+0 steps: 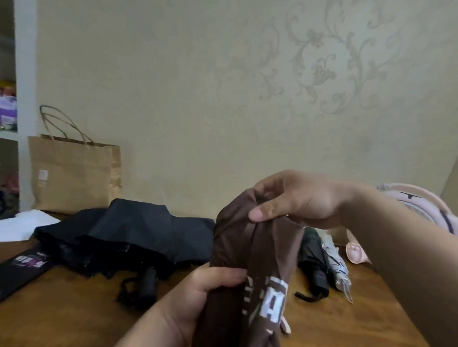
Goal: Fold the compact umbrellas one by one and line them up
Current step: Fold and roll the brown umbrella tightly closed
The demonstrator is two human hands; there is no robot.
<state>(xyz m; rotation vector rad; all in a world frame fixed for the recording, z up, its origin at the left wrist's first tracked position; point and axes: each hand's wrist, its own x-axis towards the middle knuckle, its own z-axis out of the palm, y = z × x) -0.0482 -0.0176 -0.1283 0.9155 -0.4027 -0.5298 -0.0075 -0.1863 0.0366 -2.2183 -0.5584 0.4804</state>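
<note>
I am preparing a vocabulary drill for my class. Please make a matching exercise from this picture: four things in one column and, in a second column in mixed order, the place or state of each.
Things
1. brown umbrella
2. black umbrella
3. paper bag
4. pale grey umbrella

Places or states
A. stands against the wall
B. lies folded on the table, at the right
C. gripped by the left hand and the right hand
D. lies loose, canopy not yet folded

Pairs: 1-C, 2-D, 3-A, 4-B
</note>
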